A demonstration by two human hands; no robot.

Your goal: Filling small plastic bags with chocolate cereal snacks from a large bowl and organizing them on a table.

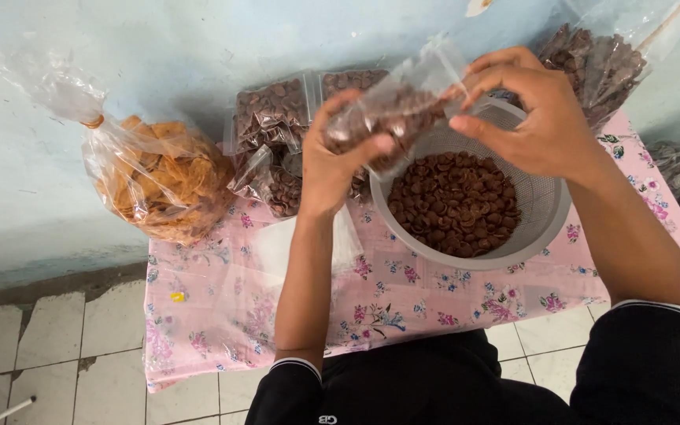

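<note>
A small clear bag (391,110) part-filled with brown snack pieces is held in the air over the far rim of a grey colander (548,212), tilted with its open end toward the upper right. The bag's lower body is gripped by the left hand (336,153), whose fingers are wrapped around it with the thumb pressed across the front. The bag's open top is pinched by the right hand (533,110) between thumb and fingertips.

The colander is set on a table covered with a pink flowered cloth (403,303) and is filled with a heap of the same brown pieces (454,203). Just beside it, against the pale blue wall (120,47), filled small bags (273,118) are stacked. Further left, a large clear bag of orange-yellow crisps (159,177) is seen, tied at the neck. A large bag of brown pieces (604,63) is propped at the upper right. White floor tiles (49,346) are visible at the lower left.
</note>
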